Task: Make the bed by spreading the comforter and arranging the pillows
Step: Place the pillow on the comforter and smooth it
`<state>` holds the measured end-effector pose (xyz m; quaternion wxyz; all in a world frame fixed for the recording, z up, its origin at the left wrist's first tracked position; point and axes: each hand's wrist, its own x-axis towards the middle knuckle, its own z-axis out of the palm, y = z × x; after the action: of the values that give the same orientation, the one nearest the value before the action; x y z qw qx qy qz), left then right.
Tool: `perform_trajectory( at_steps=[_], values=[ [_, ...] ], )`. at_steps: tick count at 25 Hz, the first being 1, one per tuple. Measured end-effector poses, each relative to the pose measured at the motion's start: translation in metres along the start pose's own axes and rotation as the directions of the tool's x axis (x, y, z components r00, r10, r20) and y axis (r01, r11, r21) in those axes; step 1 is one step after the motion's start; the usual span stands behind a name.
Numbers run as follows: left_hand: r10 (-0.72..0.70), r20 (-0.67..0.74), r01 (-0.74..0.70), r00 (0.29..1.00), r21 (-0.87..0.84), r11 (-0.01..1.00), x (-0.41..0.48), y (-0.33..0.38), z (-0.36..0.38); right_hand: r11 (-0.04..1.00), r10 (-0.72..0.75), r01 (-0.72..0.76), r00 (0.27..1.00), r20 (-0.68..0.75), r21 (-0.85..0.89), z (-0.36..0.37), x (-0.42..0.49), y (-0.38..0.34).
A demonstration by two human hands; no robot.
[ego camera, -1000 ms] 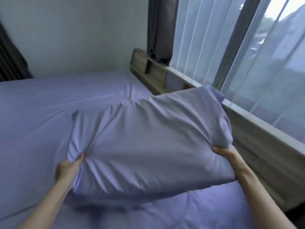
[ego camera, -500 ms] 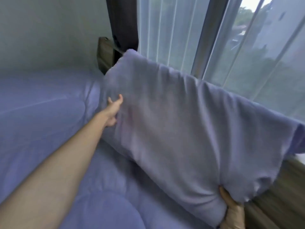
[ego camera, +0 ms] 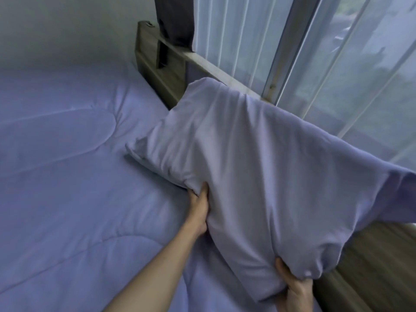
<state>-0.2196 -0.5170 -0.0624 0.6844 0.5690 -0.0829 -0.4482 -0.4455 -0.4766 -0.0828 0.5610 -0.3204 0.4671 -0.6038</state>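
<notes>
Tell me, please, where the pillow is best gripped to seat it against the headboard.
Grip the pillow along its lower edge, from the comforter side, as left hand and right hand do; it tilts toward the headboard, so that edge faces you.

Sheer-curtained window [ego camera: 337,64], wooden headboard [ego camera: 157,70]

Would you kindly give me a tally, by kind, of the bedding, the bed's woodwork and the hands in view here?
Pillow: 1
Comforter: 1
Headboard: 1
Hands: 2, left hand and right hand, both gripping the pillow
Total: 5
</notes>
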Motion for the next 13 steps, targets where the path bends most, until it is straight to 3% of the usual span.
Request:
perform_trajectory(
  at_steps=[3, 5, 6, 10, 12, 13],
  values=[
    [-0.025, 0.010, 0.026, 1.000, -0.076, 0.997, 0.007, -0.018, -0.006, 0.998, 0.065, -0.065, 0.998, -0.011, -0.023, -0.019, 0.013, 0.019],
    [-0.032, 0.012, 0.033, 0.999, -0.077, 0.997, 0.012, -0.031, -0.018, 0.990, 0.141, -0.139, 0.988, 0.059, -0.039, -0.042, 0.032, 0.055],
    [-0.034, 0.015, 0.034, 0.999, -0.045, 0.998, 0.013, -0.035, -0.023, 0.992, 0.107, -0.102, 0.992, 0.064, -0.078, -0.057, 0.035, 0.070],
    [0.011, -0.160, 0.035, 0.987, 0.282, 0.959, 0.018, -0.033, -0.027, 0.977, 0.205, -0.201, 0.978, 0.041, -0.075, -0.043, 0.010, 0.043],
    [0.121, -0.169, -0.005, 0.978, 0.563, 0.826, 0.003, -0.026, -0.024, 0.986, 0.146, -0.140, 0.987, 0.065, -0.090, -0.031, 0.000, 0.021],
    [0.180, -0.139, -0.027, 0.974, 0.715, 0.699, -0.009, -0.022, -0.020, 0.989, 0.110, -0.100, 0.990, 0.091, -0.107, -0.027, -0.003, 0.015]
  ],
)
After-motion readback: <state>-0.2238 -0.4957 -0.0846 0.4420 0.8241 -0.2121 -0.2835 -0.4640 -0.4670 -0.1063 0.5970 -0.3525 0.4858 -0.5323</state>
